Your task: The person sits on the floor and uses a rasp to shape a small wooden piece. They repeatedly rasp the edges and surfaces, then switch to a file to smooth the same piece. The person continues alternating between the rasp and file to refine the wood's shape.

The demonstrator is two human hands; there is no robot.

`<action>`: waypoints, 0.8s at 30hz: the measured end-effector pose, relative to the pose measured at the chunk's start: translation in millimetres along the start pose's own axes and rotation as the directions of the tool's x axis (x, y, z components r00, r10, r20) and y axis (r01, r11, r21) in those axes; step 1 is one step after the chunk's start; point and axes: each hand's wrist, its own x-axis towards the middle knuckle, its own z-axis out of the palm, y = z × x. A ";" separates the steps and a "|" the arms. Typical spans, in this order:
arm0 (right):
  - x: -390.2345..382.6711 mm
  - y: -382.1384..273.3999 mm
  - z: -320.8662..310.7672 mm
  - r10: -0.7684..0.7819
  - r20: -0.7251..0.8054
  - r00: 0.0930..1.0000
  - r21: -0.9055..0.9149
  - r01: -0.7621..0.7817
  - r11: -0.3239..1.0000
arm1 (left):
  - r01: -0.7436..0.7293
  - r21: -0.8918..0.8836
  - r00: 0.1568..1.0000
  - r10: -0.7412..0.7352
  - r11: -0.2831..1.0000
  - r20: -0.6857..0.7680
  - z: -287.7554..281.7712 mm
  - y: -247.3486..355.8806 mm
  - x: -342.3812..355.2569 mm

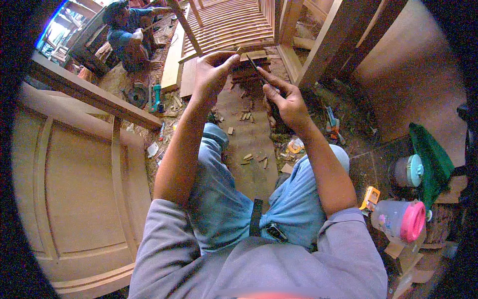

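Two hands up: my left hand [211,74] pinches a small wood block [255,56], my right hand [284,102] grips a thin dark blade [256,69], its length angled up-left toward the block, above the floor.

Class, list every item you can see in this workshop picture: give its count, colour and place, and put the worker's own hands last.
Small wooden block: one, brown, top centre, by the left fingertips.
Thin dark tool: one, blackish, in the right hand, tip toward the block.
Panelled wooden door: one, light brown, lying flat at left.
Slatted wooden frame: one, tan, top centre.
Wood offcuts: many, pale, scattered on the floor ahead.
Clear plastic jar with pink lid: one, on its side at lower right.
Small yellow box: one, beside the jar.
Teal power tool: one, on the floor at upper left.
Other person: one, blue shirt, seated top left.
Left hand: one, at the block.
Right hand: one, gripping the tool.
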 end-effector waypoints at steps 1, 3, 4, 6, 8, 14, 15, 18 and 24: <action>-0.5 -4.0 1.4 -0.017 -0.003 1.000 -0.047 0.017 0.999 | 0.000 0.004 1.000 0.000 1.000 0.004 0.5 0.8 0.3; -0.2 -9.0 2.0 -0.034 -0.020 0.999 -0.060 0.033 0.998 | 0.000 0.005 0.999 0.000 1.000 0.044 2.2 1.5 -0.3; 0.5 -9.9 0.6 -0.025 -0.027 0.999 -0.067 0.023 0.997 | -0.018 -0.001 0.998 0.018 1.000 0.065 3.0 1.3 -0.6; 0.9 -8.3 -1.9 0.012 -0.036 0.999 -0.082 -0.015 0.997 | -0.003 0.001 0.996 0.003 1.000 0.088 2.9 0.1 -0.7; -0.3 -3.5 -2.3 0.016 -0.019 1.000 -0.071 -0.018 0.997 | -0.020 0.026 0.994 0.017 0.999 0.109 0.4 -1.2 0.4; 9.1 3.2 8.3 -0.145 -0.147 0.978 0.073 0.157 0.985 | -0.083 0.114 0.988 0.067 0.990 0.137 -0.9 4.6 3.6; 11.5 0.2 3.3 -0.148 -0.148 0.978 0.190 0.175 0.966 | -0.075 0.139 0.984 0.051 0.987 0.172 0.0 6.0 -0.4; 29.9 -15.9 -46.4 0.152 -0.700 0.698 0.259 0.050 0.964 | -0.131 0.330 0.943 0.014 0.935 0.333 1.9 9.1 -17.5; 18.1 7.3 -90.9 0.072 -0.646 0.760 0.354 0.215 0.910 | -0.106 -0.022 0.945 0.108 0.994 0.309 -12.5 20.0 -29.9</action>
